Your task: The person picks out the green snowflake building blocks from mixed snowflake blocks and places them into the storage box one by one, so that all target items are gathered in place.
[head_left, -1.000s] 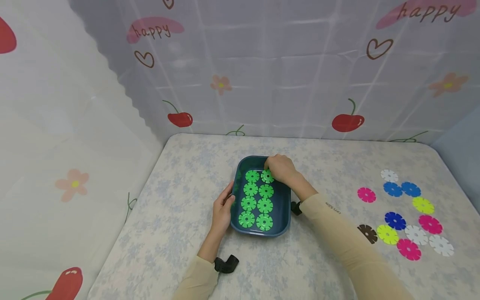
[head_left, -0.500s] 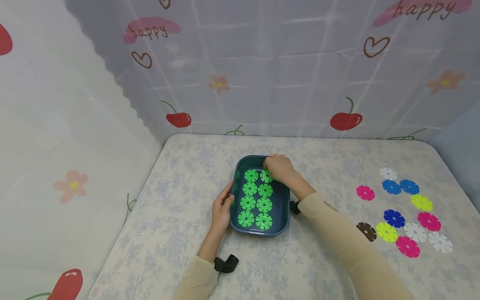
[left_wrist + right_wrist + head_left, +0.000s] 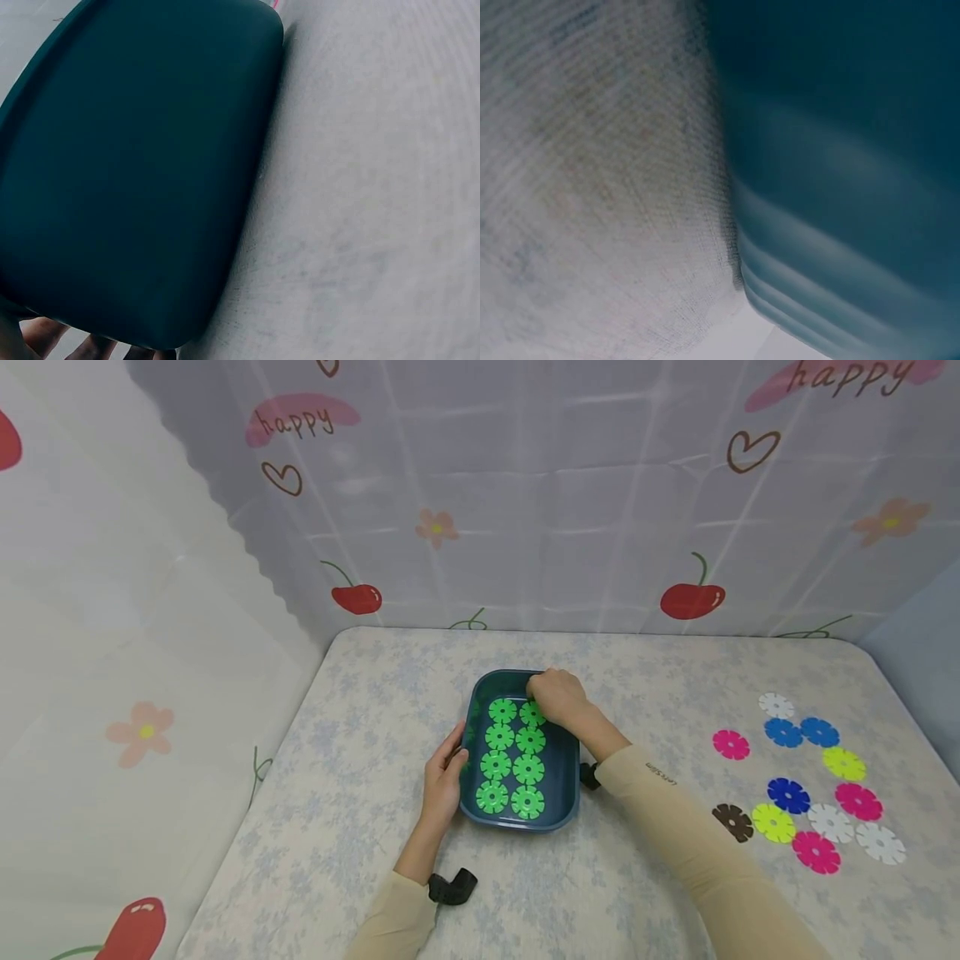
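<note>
Notched green plastic discs (image 3: 496,766) lie in two columns inside a dark blue-green tray (image 3: 555,793) in the head view. My left hand (image 3: 442,785) holds the tray's left side, thumb at the rim and fingers along the outer wall. Over the far right corner of the tray, my right hand (image 3: 558,697) reaches in with curled fingers at the farthest disc of the right column (image 3: 531,713), partly covering it. Its fingertips are hidden. The tray's outer wall (image 3: 142,172) fills much of the left wrist view, with fingers (image 3: 90,346) at the bottom edge.
On the right of the patterned tabletop (image 3: 375,735) lie several loose notched discs, among them a pink disc (image 3: 731,745), a brown disc (image 3: 732,822) and a dark blue disc (image 3: 788,796). A printed curtain (image 3: 540,510) hangs behind the table's far edge.
The head view has shifted slightly. Both hands keep their places at the tray; the far right green disc shows only a slight change under the right hand.
</note>
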The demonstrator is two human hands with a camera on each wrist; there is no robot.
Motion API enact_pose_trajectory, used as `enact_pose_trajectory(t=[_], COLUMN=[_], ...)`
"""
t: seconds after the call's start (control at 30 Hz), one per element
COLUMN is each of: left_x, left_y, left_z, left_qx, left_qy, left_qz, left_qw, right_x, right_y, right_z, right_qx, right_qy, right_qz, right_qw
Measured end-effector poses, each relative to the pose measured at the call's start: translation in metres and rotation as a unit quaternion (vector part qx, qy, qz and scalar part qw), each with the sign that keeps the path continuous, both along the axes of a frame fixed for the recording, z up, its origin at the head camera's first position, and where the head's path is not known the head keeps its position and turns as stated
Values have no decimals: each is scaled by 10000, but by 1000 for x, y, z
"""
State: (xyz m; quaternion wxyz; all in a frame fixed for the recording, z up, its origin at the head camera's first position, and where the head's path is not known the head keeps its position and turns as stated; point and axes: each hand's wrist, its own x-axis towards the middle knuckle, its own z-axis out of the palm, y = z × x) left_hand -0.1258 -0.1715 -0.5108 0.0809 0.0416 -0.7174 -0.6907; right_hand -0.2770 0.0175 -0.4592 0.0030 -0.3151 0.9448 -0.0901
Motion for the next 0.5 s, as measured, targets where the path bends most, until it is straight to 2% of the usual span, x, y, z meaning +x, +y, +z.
enact_pose_trajectory(t=[0.17, 0.3, 0.4, 0.5], left_x=[0, -1, -1, -1], left_y=[1, 0, -1, -2], left_z=[1, 1, 1, 1], left_qx=[-9, -16, -8, -8], left_qy=[-20, -2, -1, -40], left_qz=[-26, -25, -2, 44], left_qw=[10000, 10000, 10000, 10000], right_x=[3, 6, 9, 16], right_y=[6, 17, 30, 48], right_z=[5, 15, 25, 33], right_qx=[-209, -725, -1305, -1917], right_qy=[-211, -322, -434, -590], right_qz=[-11, 23, -30, -203], right_qw=[9996, 9968, 9905, 9795])
